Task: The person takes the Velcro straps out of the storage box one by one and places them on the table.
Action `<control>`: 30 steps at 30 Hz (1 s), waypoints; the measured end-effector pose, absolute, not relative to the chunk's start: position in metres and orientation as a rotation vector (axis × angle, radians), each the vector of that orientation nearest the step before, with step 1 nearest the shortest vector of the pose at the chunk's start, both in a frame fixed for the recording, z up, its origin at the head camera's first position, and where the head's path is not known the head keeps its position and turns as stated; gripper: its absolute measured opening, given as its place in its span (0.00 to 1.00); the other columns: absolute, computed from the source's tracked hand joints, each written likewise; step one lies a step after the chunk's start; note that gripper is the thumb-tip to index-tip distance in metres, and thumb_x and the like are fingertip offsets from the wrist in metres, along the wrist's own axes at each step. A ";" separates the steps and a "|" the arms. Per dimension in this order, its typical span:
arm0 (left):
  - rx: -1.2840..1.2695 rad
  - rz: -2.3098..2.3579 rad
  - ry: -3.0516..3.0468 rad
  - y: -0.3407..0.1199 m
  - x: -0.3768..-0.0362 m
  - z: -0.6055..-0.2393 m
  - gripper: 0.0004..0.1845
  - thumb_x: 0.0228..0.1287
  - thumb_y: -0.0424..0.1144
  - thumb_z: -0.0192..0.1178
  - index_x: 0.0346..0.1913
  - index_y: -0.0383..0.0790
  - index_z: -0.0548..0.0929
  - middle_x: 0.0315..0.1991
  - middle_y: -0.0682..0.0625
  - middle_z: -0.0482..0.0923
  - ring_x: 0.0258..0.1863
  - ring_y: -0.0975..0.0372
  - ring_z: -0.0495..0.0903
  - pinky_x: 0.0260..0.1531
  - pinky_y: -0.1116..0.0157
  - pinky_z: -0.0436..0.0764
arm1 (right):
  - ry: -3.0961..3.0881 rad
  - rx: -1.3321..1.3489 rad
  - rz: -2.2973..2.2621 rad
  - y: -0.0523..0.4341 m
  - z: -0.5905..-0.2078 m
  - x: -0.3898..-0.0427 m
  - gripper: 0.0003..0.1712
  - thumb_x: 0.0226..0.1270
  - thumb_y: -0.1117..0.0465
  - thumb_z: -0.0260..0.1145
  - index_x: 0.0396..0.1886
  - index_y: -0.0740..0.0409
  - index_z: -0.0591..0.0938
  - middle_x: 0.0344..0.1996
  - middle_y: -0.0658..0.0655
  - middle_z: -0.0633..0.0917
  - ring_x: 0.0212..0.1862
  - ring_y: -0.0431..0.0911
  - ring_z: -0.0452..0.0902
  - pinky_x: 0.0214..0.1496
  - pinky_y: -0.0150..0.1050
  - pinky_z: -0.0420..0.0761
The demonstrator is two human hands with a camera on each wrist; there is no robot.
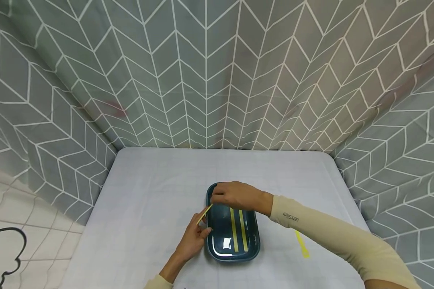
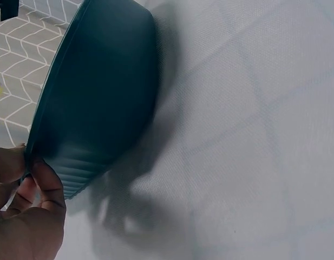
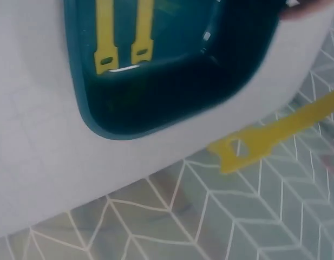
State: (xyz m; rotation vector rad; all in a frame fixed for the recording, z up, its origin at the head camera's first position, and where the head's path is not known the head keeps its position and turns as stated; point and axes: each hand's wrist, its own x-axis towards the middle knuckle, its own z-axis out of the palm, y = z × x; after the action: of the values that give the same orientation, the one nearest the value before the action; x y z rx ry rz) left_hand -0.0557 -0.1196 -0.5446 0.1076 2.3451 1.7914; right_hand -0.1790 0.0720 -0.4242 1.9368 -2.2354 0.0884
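Beside tray (image 1: 251, 245), head-only: fourth strip (image 1: 301, 243).

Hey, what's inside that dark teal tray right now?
Two yellow strips lie side by side inside the teal tray. The right hand covers the tray's far end, so what lies under it cannot be seen. Both hands hold a third strip at the tray's left edge.

Bright even light, soft shadows, glare patch inside the tray (image 1: 227, 243), wide-angle edge bending, blurred wrist views
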 end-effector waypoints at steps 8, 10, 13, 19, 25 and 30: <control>0.144 1.852 2.305 -0.121 -0.055 -0.545 0.34 0.67 0.23 0.58 0.75 0.38 0.63 0.47 0.44 0.63 0.20 0.71 0.66 0.22 0.74 0.68 | -2.422 1.708 0.816 0.098 -0.412 -0.188 0.08 0.64 0.67 0.71 0.43 0.56 0.85 0.39 0.50 0.86 0.42 0.39 0.84 0.46 0.30 0.82; 0.147 1.852 2.301 -0.121 -0.055 -0.546 0.34 0.68 0.23 0.57 0.75 0.37 0.62 0.47 0.43 0.63 0.20 0.71 0.65 0.22 0.74 0.68 | -2.491 1.609 0.968 0.105 -0.411 -0.190 0.07 0.65 0.65 0.70 0.42 0.55 0.86 0.38 0.49 0.87 0.40 0.38 0.83 0.44 0.31 0.82; 0.130 1.846 2.286 -0.120 -0.055 -0.546 0.34 0.68 0.23 0.57 0.76 0.38 0.61 0.48 0.43 0.62 0.20 0.71 0.65 0.21 0.74 0.68 | -2.570 1.426 1.100 0.118 -0.411 -0.190 0.06 0.65 0.64 0.71 0.41 0.54 0.87 0.36 0.48 0.88 0.38 0.37 0.83 0.42 0.34 0.83; 0.072 1.793 2.273 -0.118 -0.056 -0.546 0.35 0.69 0.24 0.56 0.77 0.42 0.60 0.49 0.43 0.61 0.21 0.71 0.66 0.22 0.74 0.68 | -2.647 1.093 1.207 0.143 -0.418 -0.187 0.06 0.63 0.65 0.72 0.40 0.56 0.88 0.36 0.50 0.89 0.38 0.40 0.86 0.43 0.36 0.85; 0.084 1.757 2.287 -0.119 -0.055 -0.545 0.35 0.70 0.23 0.55 0.77 0.42 0.59 0.49 0.44 0.61 0.21 0.72 0.65 0.22 0.74 0.68 | -2.697 0.843 1.301 0.169 -0.434 -0.182 0.05 0.65 0.62 0.71 0.40 0.55 0.88 0.36 0.51 0.89 0.39 0.41 0.86 0.42 0.34 0.84; 0.090 1.767 2.277 -0.118 -0.056 -0.546 0.35 0.70 0.24 0.55 0.77 0.42 0.59 0.49 0.44 0.61 0.21 0.72 0.65 0.22 0.75 0.68 | -2.720 0.647 1.448 0.188 -0.445 -0.179 0.08 0.67 0.63 0.69 0.42 0.62 0.87 0.38 0.60 0.88 0.40 0.46 0.87 0.44 0.34 0.84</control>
State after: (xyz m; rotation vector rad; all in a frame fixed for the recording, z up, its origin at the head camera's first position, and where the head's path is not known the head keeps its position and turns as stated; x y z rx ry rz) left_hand -0.0559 -0.1184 -0.5458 0.0901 2.2774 1.7669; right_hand -0.1791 0.1883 -0.4451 0.6469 -2.7203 1.4485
